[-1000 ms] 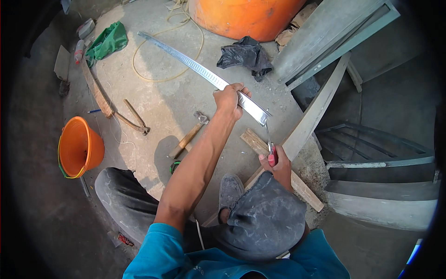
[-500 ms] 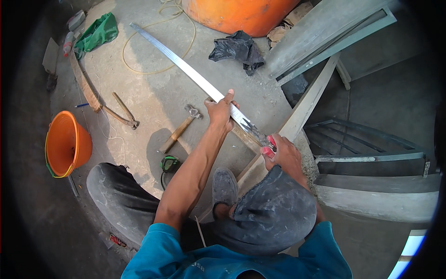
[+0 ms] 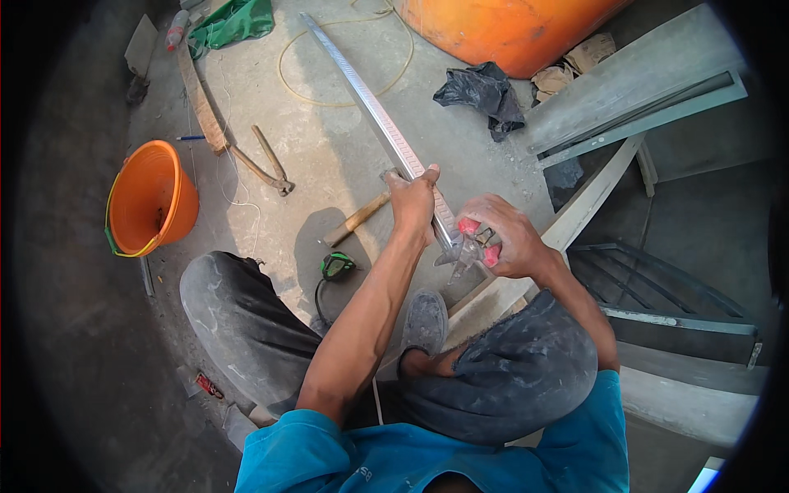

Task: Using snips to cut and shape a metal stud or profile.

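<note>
A long silver perforated metal profile [image 3: 370, 103] runs diagonally from the top middle toward my lap. My left hand [image 3: 413, 205] is closed round it near its lower end. My right hand [image 3: 514, 242] grips red-handled snips [image 3: 491, 255] at that end; the blades are blurred against the profile, so I cannot tell how far they are apart. Beneath my left hand lies a wooden-handled hammer [image 3: 353, 222], its head partly hidden. A green tape measure [image 3: 337, 264] rests beside my left knee.
An orange bucket [image 3: 185, 205] stands left; pincers [image 3: 283, 185], a pencil [image 3: 189, 137], a long board [image 3: 205, 111] and green sheeting [image 3: 230, 20] lie beyond. Large orange tub [image 3: 509, 29], black plastic [image 3: 477, 94], hose loop. Right: leaning panels [image 3: 625, 82], a drop with metal railing [image 3: 674, 320].
My right hand has risen with the snips to the profile's lower end and turned. The profile now slants more steeply, and my view has shifted, moving the surroundings rightward in the picture.
</note>
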Action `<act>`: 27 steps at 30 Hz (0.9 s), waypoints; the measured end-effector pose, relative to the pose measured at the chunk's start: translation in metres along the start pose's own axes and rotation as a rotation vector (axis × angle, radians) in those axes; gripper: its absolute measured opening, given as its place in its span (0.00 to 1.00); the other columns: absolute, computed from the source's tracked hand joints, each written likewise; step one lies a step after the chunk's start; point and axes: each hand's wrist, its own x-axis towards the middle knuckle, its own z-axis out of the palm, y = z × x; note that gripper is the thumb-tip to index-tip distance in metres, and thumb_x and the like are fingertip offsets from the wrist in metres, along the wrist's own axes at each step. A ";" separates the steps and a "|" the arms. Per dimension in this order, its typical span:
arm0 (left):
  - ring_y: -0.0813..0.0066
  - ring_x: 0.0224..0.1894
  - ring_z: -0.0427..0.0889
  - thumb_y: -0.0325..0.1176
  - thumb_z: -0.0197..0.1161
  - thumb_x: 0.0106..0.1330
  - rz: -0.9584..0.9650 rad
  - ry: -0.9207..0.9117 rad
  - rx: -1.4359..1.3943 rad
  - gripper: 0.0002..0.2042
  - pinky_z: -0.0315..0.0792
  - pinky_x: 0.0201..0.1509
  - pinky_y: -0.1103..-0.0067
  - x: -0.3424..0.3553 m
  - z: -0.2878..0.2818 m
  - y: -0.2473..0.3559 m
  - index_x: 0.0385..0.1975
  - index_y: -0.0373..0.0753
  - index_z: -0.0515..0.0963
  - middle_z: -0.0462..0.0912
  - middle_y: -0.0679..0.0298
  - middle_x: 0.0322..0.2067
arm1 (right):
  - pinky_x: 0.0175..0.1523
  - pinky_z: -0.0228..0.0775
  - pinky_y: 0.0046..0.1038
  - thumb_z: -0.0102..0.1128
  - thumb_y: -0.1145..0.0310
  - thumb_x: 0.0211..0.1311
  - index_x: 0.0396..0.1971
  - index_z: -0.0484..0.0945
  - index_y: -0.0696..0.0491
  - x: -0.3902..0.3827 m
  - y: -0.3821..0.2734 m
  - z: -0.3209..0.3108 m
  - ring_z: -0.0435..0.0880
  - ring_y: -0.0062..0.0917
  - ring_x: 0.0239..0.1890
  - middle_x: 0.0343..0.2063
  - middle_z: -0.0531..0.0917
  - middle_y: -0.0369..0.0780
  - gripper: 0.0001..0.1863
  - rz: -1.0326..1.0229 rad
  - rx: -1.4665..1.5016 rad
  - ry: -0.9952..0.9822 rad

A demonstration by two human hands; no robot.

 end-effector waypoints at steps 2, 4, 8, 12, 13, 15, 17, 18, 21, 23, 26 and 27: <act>0.71 0.35 0.72 0.26 0.62 0.61 -0.020 0.000 0.004 0.23 0.70 0.36 0.71 -0.006 -0.002 0.007 0.49 0.28 0.57 0.70 0.54 0.36 | 0.51 0.70 0.37 0.66 0.74 0.35 0.42 0.76 0.55 0.007 0.000 -0.001 0.79 0.44 0.43 0.38 0.80 0.46 0.25 -0.086 -0.018 -0.079; 0.70 0.35 0.72 0.25 0.62 0.61 0.000 0.004 -0.024 0.22 0.70 0.36 0.71 -0.003 -0.008 0.006 0.49 0.29 0.57 0.70 0.54 0.36 | 0.48 0.71 0.37 0.66 0.74 0.35 0.40 0.76 0.56 0.019 -0.005 -0.002 0.78 0.45 0.40 0.36 0.80 0.46 0.24 -0.098 0.005 -0.130; 0.70 0.36 0.71 0.25 0.62 0.61 0.025 0.027 0.042 0.22 0.71 0.37 0.71 0.008 -0.021 0.004 0.49 0.30 0.57 0.70 0.53 0.37 | 0.36 0.70 0.34 0.67 0.74 0.41 0.35 0.75 0.60 0.028 -0.010 0.014 0.77 0.39 0.28 0.27 0.78 0.46 0.18 0.017 0.072 -0.067; 0.69 0.36 0.72 0.25 0.61 0.61 0.028 0.017 -0.048 0.21 0.71 0.35 0.71 0.008 -0.020 0.003 0.48 0.31 0.57 0.69 0.54 0.37 | 0.34 0.68 0.29 0.68 0.73 0.48 0.34 0.74 0.61 0.034 -0.020 0.018 0.74 0.28 0.24 0.23 0.75 0.44 0.15 0.306 0.188 -0.061; 0.70 0.35 0.72 0.25 0.61 0.62 0.006 0.001 -0.055 0.21 0.71 0.32 0.72 0.008 -0.020 0.002 0.47 0.31 0.57 0.68 0.54 0.36 | 0.33 0.67 0.28 0.68 0.73 0.49 0.34 0.74 0.61 0.031 -0.017 0.022 0.72 0.24 0.24 0.22 0.74 0.43 0.14 0.330 0.211 -0.035; 0.71 0.34 0.72 0.26 0.61 0.62 -0.018 -0.022 -0.054 0.20 0.71 0.30 0.73 0.010 -0.023 -0.002 0.47 0.31 0.57 0.68 0.54 0.36 | 0.33 0.67 0.27 0.69 0.72 0.51 0.33 0.74 0.61 0.029 -0.018 0.026 0.70 0.21 0.24 0.20 0.73 0.43 0.14 0.359 0.235 0.001; 0.76 0.18 0.72 0.25 0.60 0.63 -0.007 -0.018 -0.140 0.12 0.67 0.15 0.80 0.014 -0.026 -0.005 0.35 0.36 0.62 0.71 0.62 0.22 | 0.33 0.67 0.28 0.70 0.73 0.49 0.34 0.74 0.62 0.029 -0.023 0.030 0.71 0.20 0.26 0.22 0.74 0.43 0.15 0.400 0.228 0.079; 0.76 0.18 0.72 0.25 0.60 0.63 -0.013 -0.029 -0.131 0.12 0.67 0.15 0.80 0.013 -0.024 -0.005 0.35 0.36 0.62 0.71 0.62 0.22 | 0.33 0.67 0.28 0.70 0.73 0.49 0.34 0.74 0.62 0.026 -0.021 0.031 0.71 0.20 0.26 0.22 0.74 0.43 0.15 0.409 0.227 0.091; 0.77 0.16 0.71 0.25 0.61 0.64 -0.009 -0.020 -0.154 0.10 0.68 0.15 0.79 0.009 -0.019 -0.004 0.34 0.36 0.63 0.73 0.62 0.21 | 0.34 0.68 0.28 0.70 0.71 0.50 0.34 0.75 0.62 0.021 -0.014 0.031 0.71 0.23 0.25 0.21 0.74 0.42 0.15 0.354 0.212 0.090; 0.78 0.16 0.69 0.25 0.61 0.63 -0.007 -0.006 -0.127 0.13 0.66 0.13 0.79 0.009 -0.020 0.000 0.36 0.36 0.60 0.70 0.63 0.21 | 0.37 0.69 0.30 0.70 0.67 0.51 0.36 0.74 0.62 0.023 -0.017 0.026 0.74 0.27 0.27 0.24 0.76 0.44 0.18 0.391 0.242 0.016; 0.78 0.15 0.68 0.24 0.61 0.62 -0.027 -0.011 -0.112 0.16 0.64 0.13 0.78 0.008 -0.032 0.017 0.39 0.35 0.58 0.68 0.63 0.21 | 0.41 0.69 0.33 0.69 0.59 0.53 0.41 0.73 0.61 0.015 -0.011 0.005 0.77 0.32 0.33 0.31 0.77 0.47 0.24 0.221 0.192 0.018; 0.78 0.15 0.68 0.24 0.60 0.62 -0.024 -0.007 -0.065 0.15 0.64 0.14 0.78 0.005 -0.032 0.026 0.40 0.35 0.58 0.68 0.63 0.21 | 0.45 0.69 0.34 0.67 0.53 0.54 0.46 0.71 0.61 0.009 -0.011 -0.010 0.78 0.36 0.39 0.37 0.77 0.49 0.29 0.343 0.204 -0.072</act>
